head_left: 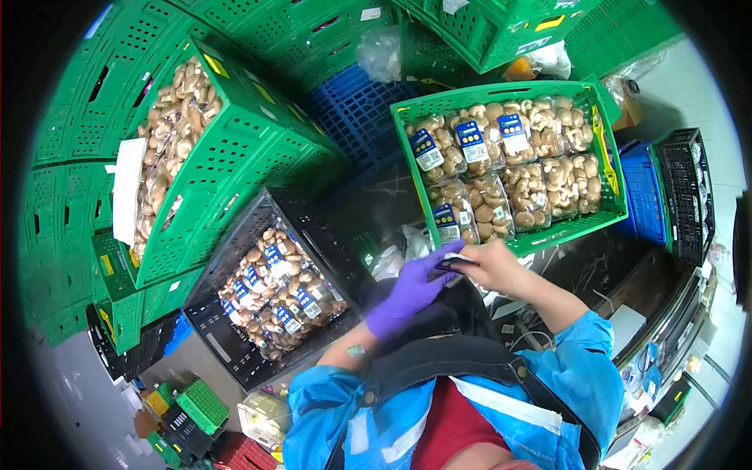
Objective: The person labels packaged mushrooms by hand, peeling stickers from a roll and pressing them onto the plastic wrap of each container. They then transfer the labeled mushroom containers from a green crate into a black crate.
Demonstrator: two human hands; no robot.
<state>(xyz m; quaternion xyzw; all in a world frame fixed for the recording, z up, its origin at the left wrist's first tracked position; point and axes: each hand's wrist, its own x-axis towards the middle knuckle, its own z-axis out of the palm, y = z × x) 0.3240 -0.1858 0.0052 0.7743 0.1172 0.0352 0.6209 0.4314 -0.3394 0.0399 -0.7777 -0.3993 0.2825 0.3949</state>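
My left hand (415, 290), in a purple glove, is closed on a small dark flat stack that looks like blue labels (452, 262). My bare right hand (492, 266) pinches the same stack from the other side, and the two hands nearly touch. Just beyond them is a green crate (526, 241) of clear-wrapped mushroom packs. Some packs in its left part, such as this mushroom pack (472, 142), carry blue labels; those to the right (581, 184) show none of these. My fingers partly hide the stack.
To the left, a black crate (227, 348) holds several blue-labelled mushroom packs. A tilted green crate (211, 157) behind it is full of mushrooms. Stacked green crates (70, 125) wall the far side, near a blue pallet (352, 110). Black crates (683, 196) stand at right.
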